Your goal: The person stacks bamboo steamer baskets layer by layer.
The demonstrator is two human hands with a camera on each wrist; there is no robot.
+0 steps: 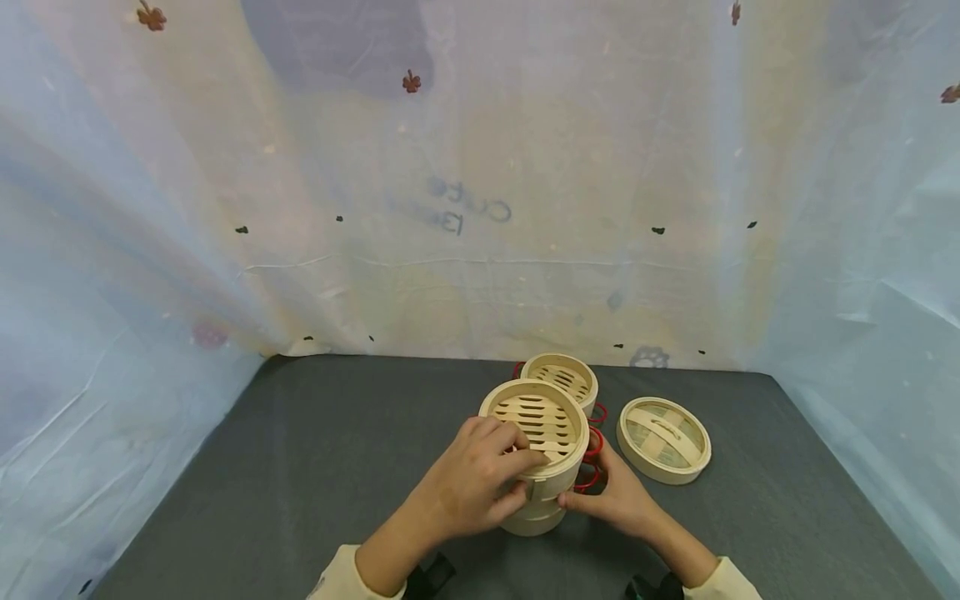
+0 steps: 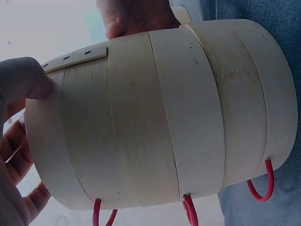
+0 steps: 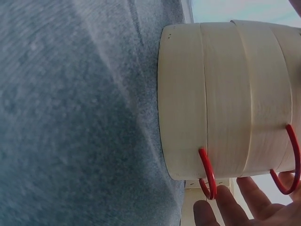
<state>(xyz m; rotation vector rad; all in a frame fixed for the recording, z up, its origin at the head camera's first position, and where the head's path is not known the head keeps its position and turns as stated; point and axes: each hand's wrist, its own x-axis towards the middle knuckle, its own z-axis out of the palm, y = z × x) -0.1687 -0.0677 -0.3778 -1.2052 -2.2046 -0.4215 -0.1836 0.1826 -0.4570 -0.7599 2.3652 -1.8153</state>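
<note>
A stack of bamboo steamer baskets (image 1: 555, 481) stands at five o'clock in the head view, on the dark bench (image 1: 337, 467). The left hand (image 1: 487, 475) grips its top rim; the right hand (image 1: 613, 492) holds its side. Another steamer basket (image 1: 564, 375) sits at one o'clock from it, a round lid (image 1: 663, 437) at three

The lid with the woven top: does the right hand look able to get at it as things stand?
Probably yes: the lid lies near the right hand with nothing visible between them, though that hand holds the steamer stack.
</note>
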